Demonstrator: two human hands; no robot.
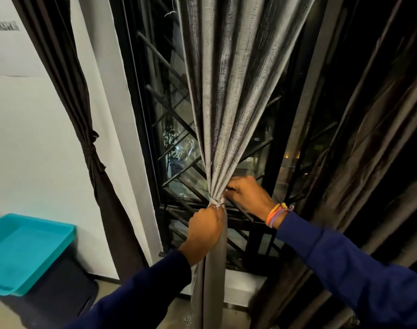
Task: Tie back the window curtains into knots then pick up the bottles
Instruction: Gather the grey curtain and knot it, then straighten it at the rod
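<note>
A grey curtain [229, 96] hangs in front of the window, its folds gathered into a narrow bunch at sill height. A pale tie [216, 203] wraps that bunch. My left hand [205, 230] grips the bunch and the tie just below the wrap. My right hand [246, 194] pinches the tie at the right side of the bunch, wristbands on its wrist. A dark brown curtain [89, 143] on the left wall is tied at its middle. No bottles are in view.
The window [176, 148] has a black frame with crossed metal bars. A dark curtain [369, 138] hangs at the right. A turquoise tray [24, 250] sits on a dark bin at the lower left, by the white wall.
</note>
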